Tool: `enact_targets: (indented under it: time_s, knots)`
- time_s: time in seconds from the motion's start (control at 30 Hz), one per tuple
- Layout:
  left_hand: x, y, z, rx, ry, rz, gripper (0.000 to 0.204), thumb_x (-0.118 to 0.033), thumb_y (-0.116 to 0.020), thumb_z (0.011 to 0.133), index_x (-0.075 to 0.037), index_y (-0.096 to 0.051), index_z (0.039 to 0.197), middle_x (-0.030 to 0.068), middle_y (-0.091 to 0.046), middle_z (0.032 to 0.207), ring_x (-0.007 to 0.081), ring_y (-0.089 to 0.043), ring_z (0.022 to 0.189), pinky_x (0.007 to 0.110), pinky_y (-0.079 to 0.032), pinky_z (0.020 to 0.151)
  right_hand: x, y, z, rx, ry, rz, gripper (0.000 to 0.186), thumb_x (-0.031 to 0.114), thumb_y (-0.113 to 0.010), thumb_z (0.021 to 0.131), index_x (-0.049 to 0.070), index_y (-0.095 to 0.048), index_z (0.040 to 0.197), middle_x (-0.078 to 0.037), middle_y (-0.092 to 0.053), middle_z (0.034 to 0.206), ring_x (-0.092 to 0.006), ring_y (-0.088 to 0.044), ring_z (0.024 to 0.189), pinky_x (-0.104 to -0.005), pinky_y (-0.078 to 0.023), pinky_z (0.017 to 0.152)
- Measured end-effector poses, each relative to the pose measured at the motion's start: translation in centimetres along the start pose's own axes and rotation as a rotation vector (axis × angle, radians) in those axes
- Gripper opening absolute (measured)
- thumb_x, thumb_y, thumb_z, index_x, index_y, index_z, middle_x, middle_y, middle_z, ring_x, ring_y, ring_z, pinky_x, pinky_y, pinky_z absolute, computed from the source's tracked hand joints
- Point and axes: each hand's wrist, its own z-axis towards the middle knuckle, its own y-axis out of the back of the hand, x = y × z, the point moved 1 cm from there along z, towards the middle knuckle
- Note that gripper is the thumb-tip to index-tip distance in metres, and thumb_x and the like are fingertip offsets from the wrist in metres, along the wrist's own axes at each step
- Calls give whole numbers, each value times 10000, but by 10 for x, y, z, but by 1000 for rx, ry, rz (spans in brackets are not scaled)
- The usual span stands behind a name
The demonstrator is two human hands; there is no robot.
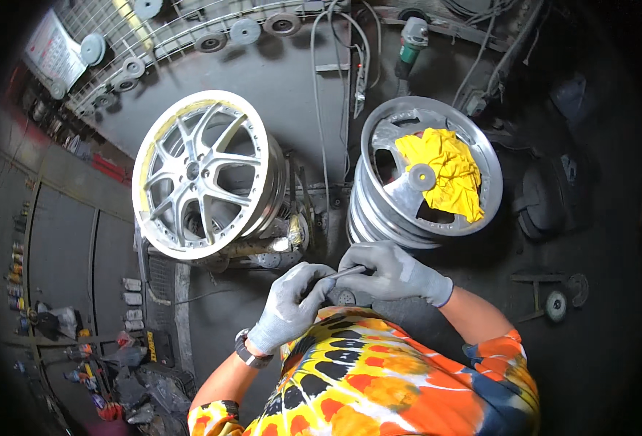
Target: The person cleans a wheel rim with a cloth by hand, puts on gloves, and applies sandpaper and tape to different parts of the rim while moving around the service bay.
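Observation:
In front of my chest, both gloved hands meet on a slim dark grey rod point(347, 272), whose exact kind I cannot make out. My left hand point(292, 301), with a watch at the wrist, pinches its left end. Curled fingers of my right hand point(388, 272) close on the other end. Beyond my left hand, a silver multi-spoke car wheel point(194, 168) tilts toward me, yellowish along part of its rim. Past my right hand stands a second wheel rim point(489, 211), with a crumpled yellow cloth point(451, 171) and a small round grey disc point(422, 176) on its face.
A green and grey power tool point(411, 47) stands behind the right wheel. Grinding discs point(245, 31) line a wire rack at the back, and cables point(322, 94) hang beside it. Several small bottles point(132, 298) and black plastic bags point(162, 392) lie at the left.

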Motion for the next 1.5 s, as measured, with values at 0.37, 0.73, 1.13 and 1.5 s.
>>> enact_targets:
  time_s: [0.37,0.73,1.13,1.5]
  knots:
    - [15,4,6,13,59,-63,159,-57,-725,962,18,-683,1095,136,-686,919,238,-653,796,349,-518,739,-12,-18,2,-193,332,-363,203,139,-781,904,54,-726,1081,-108,-692,895,-302,-675,772,-427,-520,700]
    - [58,59,11,-227,-33,118,126,-33,-714,958,-8,-685,1078,134,-623,850,272,-611,724,376,-496,678,-150,70,62,-550,-50,-475,383,263,-820,887,79,-731,1212,-130,-738,1176,-344,-699,1094,-435,-543,1001]
    - [74,99,18,-287,72,149,147,-5,-720,919,-9,-689,1062,157,-656,905,349,-640,803,410,-525,730,-351,228,110,-517,-1050,-904,539,506,-554,1009,78,-743,1275,-225,-699,1340,-398,-669,1259,-494,-555,1010]
    - [69,67,70,-476,139,-3,130,-5,-694,940,1,-697,1070,131,-659,930,278,-642,823,363,-517,768,-435,267,86,-584,-1039,-902,402,395,-635,950,75,-805,1124,-166,-777,1203,-349,-738,1108,-427,-567,926]
